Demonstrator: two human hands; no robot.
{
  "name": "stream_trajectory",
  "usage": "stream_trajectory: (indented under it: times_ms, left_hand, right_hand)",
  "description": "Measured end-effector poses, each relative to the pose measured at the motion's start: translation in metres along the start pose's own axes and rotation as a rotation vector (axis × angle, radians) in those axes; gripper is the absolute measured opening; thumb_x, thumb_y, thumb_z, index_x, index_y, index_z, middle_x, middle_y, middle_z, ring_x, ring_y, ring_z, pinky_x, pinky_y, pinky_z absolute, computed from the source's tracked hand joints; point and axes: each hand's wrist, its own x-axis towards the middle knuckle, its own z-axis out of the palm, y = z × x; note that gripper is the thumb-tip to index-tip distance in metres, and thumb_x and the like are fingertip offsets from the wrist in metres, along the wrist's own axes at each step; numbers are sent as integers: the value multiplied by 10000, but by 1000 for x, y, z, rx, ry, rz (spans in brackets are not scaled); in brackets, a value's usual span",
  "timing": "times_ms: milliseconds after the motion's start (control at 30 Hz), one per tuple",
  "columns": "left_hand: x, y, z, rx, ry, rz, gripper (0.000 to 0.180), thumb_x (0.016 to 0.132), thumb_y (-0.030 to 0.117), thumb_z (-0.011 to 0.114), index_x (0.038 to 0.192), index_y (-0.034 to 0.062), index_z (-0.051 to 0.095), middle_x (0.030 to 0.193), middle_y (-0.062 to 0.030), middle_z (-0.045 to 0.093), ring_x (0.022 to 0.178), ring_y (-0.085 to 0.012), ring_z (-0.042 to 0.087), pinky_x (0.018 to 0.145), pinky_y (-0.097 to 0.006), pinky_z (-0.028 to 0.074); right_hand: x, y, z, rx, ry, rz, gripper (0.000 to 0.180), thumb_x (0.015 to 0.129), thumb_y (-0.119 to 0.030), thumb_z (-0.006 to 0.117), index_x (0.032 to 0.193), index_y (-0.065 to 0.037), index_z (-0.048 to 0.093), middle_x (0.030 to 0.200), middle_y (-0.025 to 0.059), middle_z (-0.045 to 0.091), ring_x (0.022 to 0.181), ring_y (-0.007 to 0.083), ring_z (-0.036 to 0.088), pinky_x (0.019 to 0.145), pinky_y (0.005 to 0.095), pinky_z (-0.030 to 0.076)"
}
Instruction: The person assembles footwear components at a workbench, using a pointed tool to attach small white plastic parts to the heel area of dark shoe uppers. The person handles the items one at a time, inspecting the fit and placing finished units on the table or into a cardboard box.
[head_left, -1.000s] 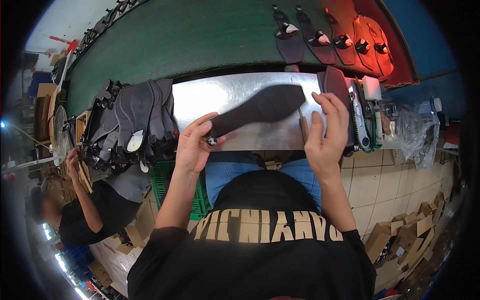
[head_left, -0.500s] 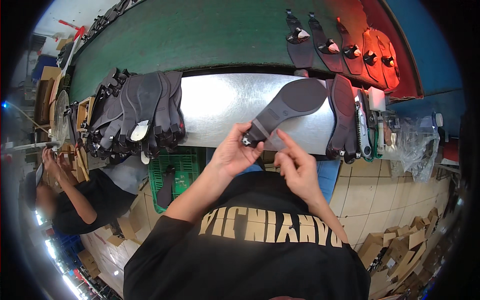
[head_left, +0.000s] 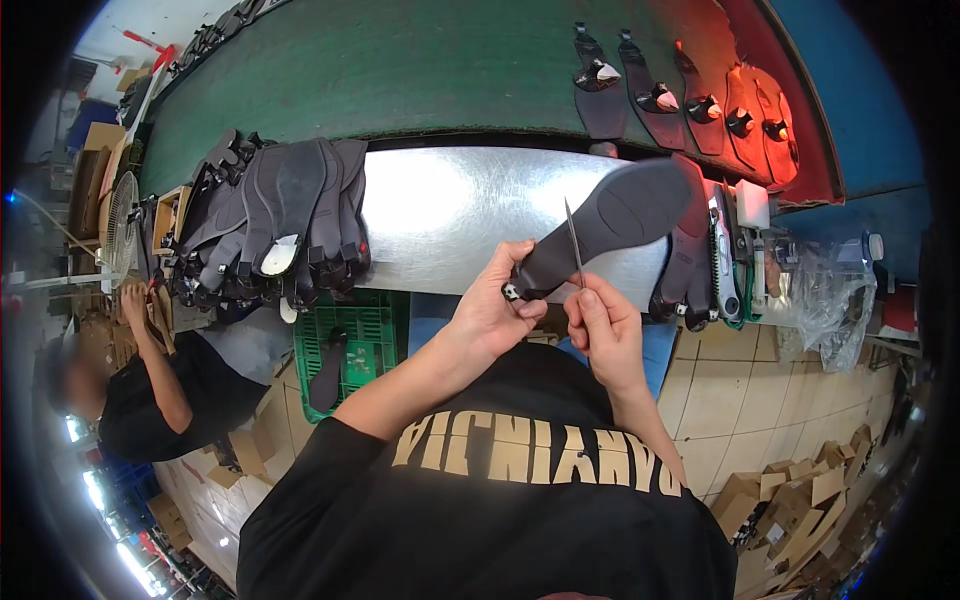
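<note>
Above the metal tabletop, my left hand (head_left: 497, 308) is closed around the narrow end of a dark grey sandal sole (head_left: 632, 210). The broad end of the sole points up to the right, and a small white-and-black bit (head_left: 512, 292) sticks out by my left fingers. My right hand (head_left: 608, 330) pinches a thin, pointed, blade-like strip (head_left: 573, 238) between thumb and fingers. The strip stands nearly upright in front of the sole, seen almost edge-on; its exact kind and whether it touches the sole cannot be told.
A pile of dark sandals (head_left: 300, 205) lies at the left, and more soles (head_left: 688, 255) beside a utility knife (head_left: 727, 265) at the right. Sandals (head_left: 650, 95) rest on the green belt (head_left: 400, 70) under red light. A green crate (head_left: 375, 370) stands below. Another person works at left.
My left hand has moved slightly right and turned the sole. The right hand, whose index finger was raised beside a translucent piece, now pinches the thin strip upright. The other person's hands have lowered.
</note>
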Motion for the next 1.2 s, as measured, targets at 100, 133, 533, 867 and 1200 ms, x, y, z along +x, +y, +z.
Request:
stream_trajectory:
  times_ms: [100, 133, 533, 867, 1200]
  left_hand:
    - [10, 2, -8, 210, -109, 293, 349, 959, 365, 518, 874, 39, 607, 768, -54, 618, 586, -105, 526, 456, -230, 364]
    - [9, 2, -3, 276, -85, 389, 419, 973, 401, 467, 862, 24, 611, 748, -61, 621, 568, -105, 526, 459, -233, 375]
    - [10, 4, -4, 616, -117, 843, 770, 992, 576, 232, 707, -16, 634, 675, -100, 648, 624, -130, 598, 630, -249, 481]
    - [4, 10, -7, 542, -115, 695, 930, 905, 723, 59, 687, 2, 604, 654, -95, 613, 605, -143, 568, 618, -247, 468]
    - [25, 25, -30, 131, -335, 277, 766, 898, 731, 275, 731, 57, 598, 626, -69, 562, 620, -165, 563, 613, -275, 475]
  right_hand:
    - [-4, -12, 2, 11, -83, 117, 401, 987, -153, 494, 1364, -42, 412, 735, 10, 535, 517, 32, 417, 432, 165, 311]
    - [-6, -16, 5, 6, -133, 162, 432, 986, -150, 492, 1389, -60, 364, 729, 13, 530, 510, 33, 417, 427, 164, 309]
    - [1, -17, 11, 382, -105, 353, 313, 984, -155, 487, 1277, -42, 485, 705, 38, 533, 491, 55, 437, 413, 176, 313]
    - [-3, -8, 23, -891, 29, -519, 142, 839, 30, 590, 973, 13, 633, 776, 124, 619, 606, 246, 608, 538, 322, 471]
    - [-15, -18, 29, -867, -162, -549, 122, 800, 25, 629, 917, -9, 617, 762, 122, 614, 609, 260, 612, 539, 328, 475]
